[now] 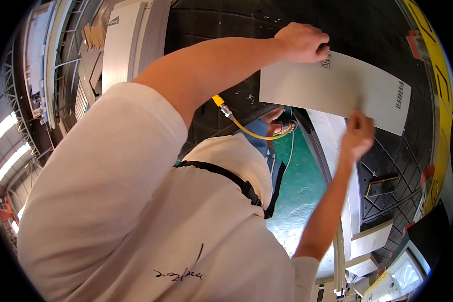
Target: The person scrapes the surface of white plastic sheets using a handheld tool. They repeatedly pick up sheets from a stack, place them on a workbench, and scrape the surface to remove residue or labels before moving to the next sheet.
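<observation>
A pale grey flat panel (307, 83) with dark printed marks lies at the edge of a black grooved work table (211, 25), its near side jutting out past the edge. My left hand (303, 43) is at the panel's far edge, fingers curled closed around that edge; the palm side is hidden. Over the near edge, toward the right end, hovers my right hand (358, 135). Motion smears its fingers, and whether they touch the panel does not show.
Tall pale panels (131, 45) stand in a stack at the left. A yellow air hose (251, 132) hangs by my waist above the green floor (299, 181). Smaller board pieces (371, 240) lie lower right, near a screen (406, 272). A yellow rail (440, 100) borders the right.
</observation>
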The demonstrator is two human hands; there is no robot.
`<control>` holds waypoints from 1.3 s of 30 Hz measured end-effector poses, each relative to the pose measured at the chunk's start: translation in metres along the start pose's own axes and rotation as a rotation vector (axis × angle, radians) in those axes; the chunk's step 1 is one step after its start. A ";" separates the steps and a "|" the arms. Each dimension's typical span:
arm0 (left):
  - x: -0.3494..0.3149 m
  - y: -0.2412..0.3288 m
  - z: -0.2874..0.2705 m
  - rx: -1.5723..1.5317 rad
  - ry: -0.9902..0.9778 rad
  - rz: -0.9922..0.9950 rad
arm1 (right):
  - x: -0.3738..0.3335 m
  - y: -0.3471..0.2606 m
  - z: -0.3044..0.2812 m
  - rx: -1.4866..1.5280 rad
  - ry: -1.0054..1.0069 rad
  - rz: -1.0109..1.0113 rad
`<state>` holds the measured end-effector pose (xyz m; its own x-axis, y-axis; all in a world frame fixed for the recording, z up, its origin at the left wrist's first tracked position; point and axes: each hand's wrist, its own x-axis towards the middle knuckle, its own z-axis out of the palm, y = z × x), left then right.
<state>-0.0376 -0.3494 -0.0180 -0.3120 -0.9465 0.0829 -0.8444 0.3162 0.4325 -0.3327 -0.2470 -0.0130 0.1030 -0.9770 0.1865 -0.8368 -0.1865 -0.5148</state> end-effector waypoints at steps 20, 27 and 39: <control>-0.080 0.117 0.030 0.102 -0.102 0.308 | -0.136 -0.073 -0.026 0.473 -0.261 0.585; -0.071 0.124 -0.003 0.117 -0.203 0.257 | -0.146 -0.068 -0.033 0.599 -0.309 0.637; 0.038 0.042 -0.115 -0.286 -0.345 0.041 | -0.129 -0.047 -0.039 0.643 -0.184 0.680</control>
<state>-0.0355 -0.3795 0.1063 -0.5108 -0.8410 -0.1781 -0.6888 0.2765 0.6701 -0.3276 -0.1085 0.0199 -0.1676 -0.8878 -0.4285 -0.2986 0.4600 -0.8362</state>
